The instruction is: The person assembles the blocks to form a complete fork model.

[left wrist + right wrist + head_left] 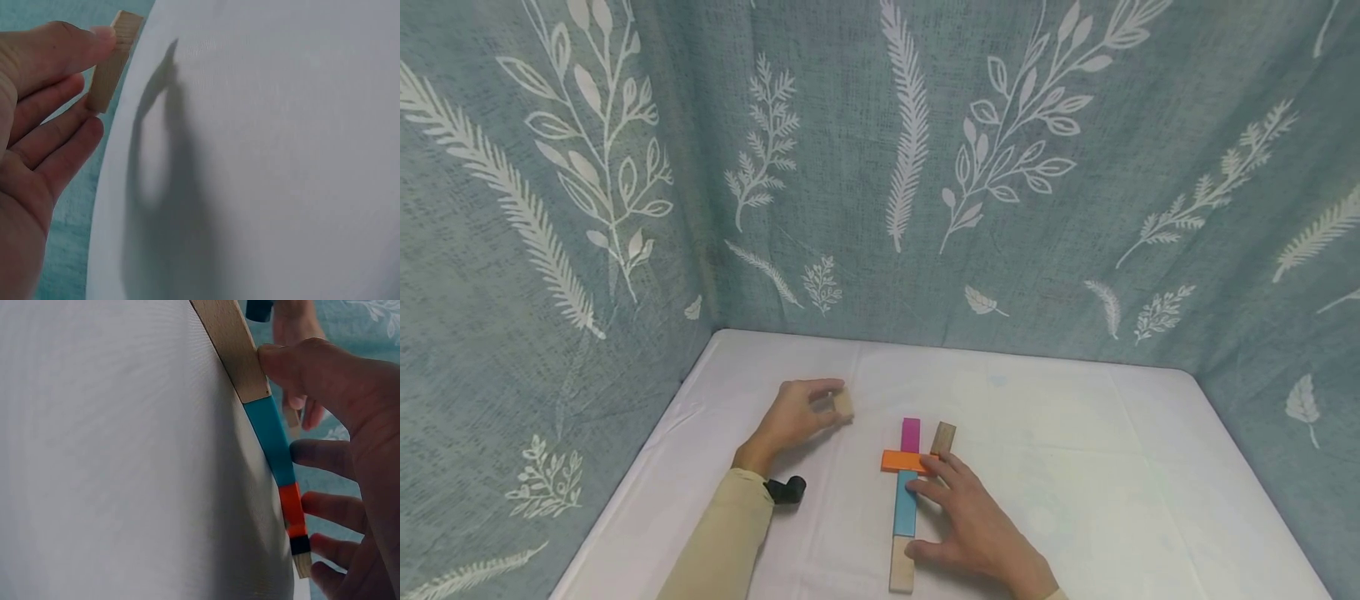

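Note:
My left hand (800, 414) pinches a plain wooden block (843, 403) between thumb and fingers, to the left of the other blocks. The left wrist view shows this wooden block (115, 65) held over the table's edge line, with the hand's shadow on the cloth. My right hand (972, 525) lies spread over a row of blocks. Its thumb touches a light wooden block (902, 564), and its fingers reach a blue block (906, 504) and an orange block (901, 461) laid crosswise. A magenta block (911, 435) continues the row beyond the orange one; a brown wooden block (944, 437) lies at its right.
A white cloth (1112, 475) covers the table. Blue-grey curtains (850, 167) with white leaf patterns stand behind and beside it. A black strap with a small device (786, 490) is on my left wrist.

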Tool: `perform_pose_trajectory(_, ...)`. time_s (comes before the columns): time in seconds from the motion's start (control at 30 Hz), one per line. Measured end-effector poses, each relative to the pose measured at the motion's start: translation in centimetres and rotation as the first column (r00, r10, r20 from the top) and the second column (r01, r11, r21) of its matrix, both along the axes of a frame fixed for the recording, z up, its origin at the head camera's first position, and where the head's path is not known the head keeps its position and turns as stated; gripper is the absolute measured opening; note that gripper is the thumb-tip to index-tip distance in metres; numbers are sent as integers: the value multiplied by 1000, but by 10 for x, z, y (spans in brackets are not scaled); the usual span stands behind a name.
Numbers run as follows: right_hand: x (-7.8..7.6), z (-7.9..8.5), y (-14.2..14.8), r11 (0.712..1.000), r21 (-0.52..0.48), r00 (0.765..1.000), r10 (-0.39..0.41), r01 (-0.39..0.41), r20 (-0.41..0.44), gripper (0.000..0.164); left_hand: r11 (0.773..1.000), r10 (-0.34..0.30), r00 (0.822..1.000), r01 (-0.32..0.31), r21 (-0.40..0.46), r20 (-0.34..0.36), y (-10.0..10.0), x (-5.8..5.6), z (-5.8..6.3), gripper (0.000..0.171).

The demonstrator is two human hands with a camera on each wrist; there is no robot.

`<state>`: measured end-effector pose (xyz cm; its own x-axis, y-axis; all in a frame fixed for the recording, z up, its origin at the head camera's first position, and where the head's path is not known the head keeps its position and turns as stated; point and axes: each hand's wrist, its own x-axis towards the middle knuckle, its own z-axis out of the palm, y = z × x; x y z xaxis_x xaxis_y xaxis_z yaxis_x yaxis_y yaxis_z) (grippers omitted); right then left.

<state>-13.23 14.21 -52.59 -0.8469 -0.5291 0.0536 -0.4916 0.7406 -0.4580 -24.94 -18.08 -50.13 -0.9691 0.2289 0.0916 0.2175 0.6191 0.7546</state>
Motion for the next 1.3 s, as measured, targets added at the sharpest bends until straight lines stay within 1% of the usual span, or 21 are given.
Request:
perform_pose_trajectory(0.17, 0, 1, 0, 1000, 6, 1000, 0, 0, 5, 70, 1000, -14, 1000, 14, 13, -1, 9, 6, 5, 52)
perform_pose_trajectory(0.33, 0, 2, -1, 1000, 13, 1000, -2, 2, 12, 70, 999, -37, 999, 37, 7, -12, 20, 12, 3, 50)
perform_pose_trajectory(0.4, 0, 2, -1, 1000, 15, 1000, -6, 5, 17, 70, 999, -43, 999, 43, 7, -4, 24, 14, 2, 51)
perform_pose_trajectory(0.57, 1, 2, -2, 1000, 20, 999, -17, 16, 33, 70, 1000, -29, 999, 30, -5, 18, 33, 18, 0, 52)
perform_pose_trajectory(0.67, 2, 2, -3, 1000, 23, 999, -21, 20, 36, 70, 1000, -26, 1000, 26, -16, 18, 36, 20, -1, 53)
perform_pose_trajectory(0.9, 2, 2, -3, 1000, 26, 999, -18, 17, 33, 70, 999, -36, 999, 36, -29, 21, 44, 21, -3, 52)
perform_pose_trajectory(1.13, 2, 2, 0, 1000, -11, 1000, 7, -7, -5, 69, 997, -64, 998, 64, -41, 7, 51, 20, -6, 52)
perform_pose_trajectory(1.3, 1, 1, 0, 1000, -20, 1000, 9, -9, -1, 69, 996, -72, 997, 72, -45, 9, 55, 20, -9, 52)
